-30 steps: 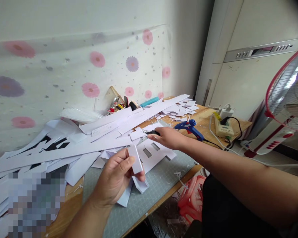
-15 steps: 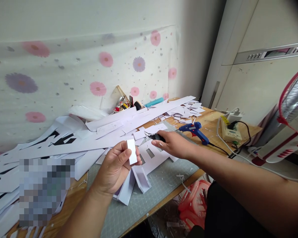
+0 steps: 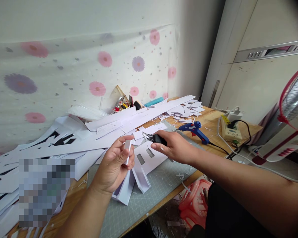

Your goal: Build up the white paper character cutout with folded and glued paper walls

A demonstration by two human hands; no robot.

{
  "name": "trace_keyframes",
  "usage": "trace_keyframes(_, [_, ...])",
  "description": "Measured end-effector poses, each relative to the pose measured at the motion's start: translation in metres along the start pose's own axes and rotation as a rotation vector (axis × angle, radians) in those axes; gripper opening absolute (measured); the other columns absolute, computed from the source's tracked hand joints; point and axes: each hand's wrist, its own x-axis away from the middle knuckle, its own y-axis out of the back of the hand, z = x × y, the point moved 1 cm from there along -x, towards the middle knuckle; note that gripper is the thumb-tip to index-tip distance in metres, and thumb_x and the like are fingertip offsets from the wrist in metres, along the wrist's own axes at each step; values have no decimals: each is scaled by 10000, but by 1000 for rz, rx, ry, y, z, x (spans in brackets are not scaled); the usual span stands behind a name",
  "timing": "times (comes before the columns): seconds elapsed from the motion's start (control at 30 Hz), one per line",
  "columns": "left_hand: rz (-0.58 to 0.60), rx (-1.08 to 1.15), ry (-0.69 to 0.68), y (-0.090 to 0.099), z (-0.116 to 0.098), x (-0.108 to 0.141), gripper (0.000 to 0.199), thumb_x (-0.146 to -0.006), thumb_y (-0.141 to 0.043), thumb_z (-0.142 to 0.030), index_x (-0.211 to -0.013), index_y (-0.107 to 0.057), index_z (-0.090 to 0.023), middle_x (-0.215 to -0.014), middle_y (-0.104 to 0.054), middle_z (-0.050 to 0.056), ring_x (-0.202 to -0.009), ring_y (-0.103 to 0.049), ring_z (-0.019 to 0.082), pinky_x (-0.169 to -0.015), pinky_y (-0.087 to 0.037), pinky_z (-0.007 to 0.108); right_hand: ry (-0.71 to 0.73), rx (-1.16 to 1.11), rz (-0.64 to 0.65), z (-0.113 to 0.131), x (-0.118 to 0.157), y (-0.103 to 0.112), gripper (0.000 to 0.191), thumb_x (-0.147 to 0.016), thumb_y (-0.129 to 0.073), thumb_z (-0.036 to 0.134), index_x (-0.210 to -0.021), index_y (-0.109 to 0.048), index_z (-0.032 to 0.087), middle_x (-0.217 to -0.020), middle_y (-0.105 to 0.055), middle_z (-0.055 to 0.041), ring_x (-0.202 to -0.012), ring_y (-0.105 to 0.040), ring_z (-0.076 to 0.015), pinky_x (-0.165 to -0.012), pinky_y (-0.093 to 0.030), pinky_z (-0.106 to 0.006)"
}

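Between thumb and fingers, my left hand (image 3: 118, 163) pinches a small white board piece (image 3: 127, 149), now seen nearly edge-on. My right hand (image 3: 178, 146) is wrapped around black-handled pliers (image 3: 160, 139), whose metal jaws point left toward the piece without touching it. Below both hands lies a white board panel (image 3: 159, 162) with rectangular cut-outs. Folded white board strips (image 3: 142, 180) rest beside it, on the grey-green cutting mat (image 3: 171, 185).
A blue glue gun (image 3: 197, 132) lies to the right, near a power strip (image 3: 229, 130) with cables. White offcuts (image 3: 186, 110) and long boards (image 3: 89, 147) cover much of the wooden table (image 3: 248, 127). A red stool (image 3: 195, 201) stands below, a fan (image 3: 294, 102) at right.
My left hand has turned the white board piece from its broad face to nearly edge-on. My right hand and the pliers have barely shifted.
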Motion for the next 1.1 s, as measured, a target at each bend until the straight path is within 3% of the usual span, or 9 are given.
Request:
trace_keyframes(0.17, [-90, -17, -29, 0, 2, -1, 418, -697, -881, -358, -1035, -696, -197, -597, -577, -42, -515, -506, 62, -510, -414, 160, 42, -53, 50, 1, 4, -1, 398, -934, -530, 559, -1030, -540, 173, -832, -589, -42, -720, -509, -178, -655, -361, -286])
trace_keyframes(0.27, [-156, -35, -23, -1, 0, -1, 472, -652, -909, -356, -1039, -701, -183, -626, -644, -13, -559, -561, 83, -561, -461, 175, 24, -9, 78, 1, 4, -3, 490, -920, -569, 556, -1174, -501, 142, -870, -621, -71, -737, -547, -203, -666, -382, -301])
trace_keyframes(0.37, [-229, -56, -10, -2, -2, 1, 534, -579, -946, -352, -1018, -688, -192, -678, -706, 14, -619, -614, 114, -614, -498, 204, 4, 105, 54, 2, 4, -5, 474, -916, -604, 528, -1178, -512, 144, -883, -649, -88, -739, -568, -219, -665, -378, -313])
trace_keyframes(0.47, [-256, -66, -5, -3, -2, 1, 454, -552, -953, -368, -841, -656, -184, -690, -727, 33, -662, -646, 148, -652, -518, 243, 7, 135, 9, 1, 4, -5, 426, -904, -644, 478, -1155, -538, 150, -925, -663, -107, -786, -593, -234, -690, -392, -326])
trace_keyframes(0.63, [-241, -91, -47, -1, 1, 0, 402, -539, -958, -354, -707, -653, -154, -862, -734, 24, -749, -639, 127, -706, -522, 229, 168, -146, -27, -5, 4, -2, 414, -921, -588, 529, -1087, -574, 150, -945, -651, -100, -806, -587, -206, -727, -447, -330])
trace_keyframes(0.73, [-232, -91, -54, -1, 1, 0, 398, -534, -958, -369, -711, -672, -155, -732, -670, -13, -658, -575, 91, -632, -483, 190, 249, -416, 114, -5, 6, 0, 480, -965, -468, 601, -1028, -588, 141, -896, -615, -70, -748, -592, -161, -686, -472, -291])
trace_keyframes(0.83, [-193, -63, 8, -2, 0, 1, 387, -563, -944, -386, -696, -657, -162, -584, -586, -35, -553, -502, 77, -551, -435, 178, 214, -559, 293, -2, 9, 1, 551, -972, -395, 663, -877, -563, 147, -778, -566, -31, -625, -558, -121, -594, -456, -257])
trace_keyframes(1.1, [-79, -63, 85, -7, 2, 3, 387, -624, -910, -421, -678, -649, -140, -557, -539, -29, -510, -446, 63, -484, -361, 158, 253, -513, 457, 8, 9, 3, 607, -982, -298, 697, -732, -501, 182, -610, -535, 4, -516, -494, -102, -567, -429, -255])
